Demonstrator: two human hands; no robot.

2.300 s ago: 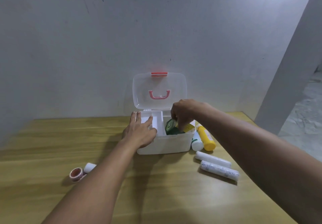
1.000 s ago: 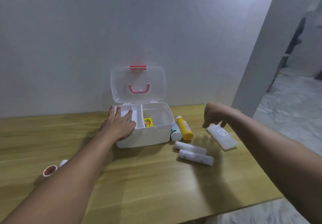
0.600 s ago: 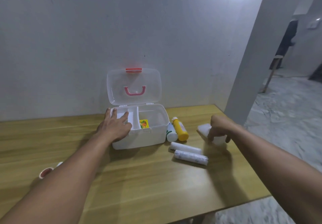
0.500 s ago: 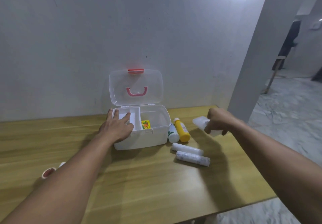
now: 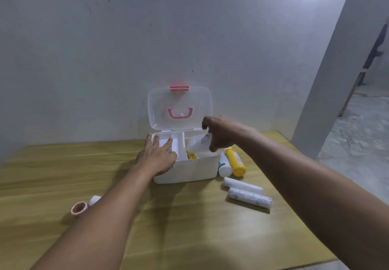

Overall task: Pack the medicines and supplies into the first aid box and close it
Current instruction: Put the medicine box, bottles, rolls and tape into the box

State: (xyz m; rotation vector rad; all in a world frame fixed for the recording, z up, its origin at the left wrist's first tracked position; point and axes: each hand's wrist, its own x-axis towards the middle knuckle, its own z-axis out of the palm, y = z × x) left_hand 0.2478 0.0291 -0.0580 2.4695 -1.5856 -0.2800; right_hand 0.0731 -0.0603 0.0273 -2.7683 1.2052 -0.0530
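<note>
Left hand (image 5: 156, 158) — flat, fingers spread, gripping nothing — presses the white first aid box (image 5: 187, 169) on the wooden tabletop (image 5: 189, 227); right hand (image 5: 221, 134) pinches a translucent rectangular case (image 5: 199, 143), tilted above the box's open right compartment — lid (image 5: 179, 106) upright.

right hand (image 5: 221, 134) carried white packet (image 5: 199, 143) over box (image 5: 189, 168)
</note>
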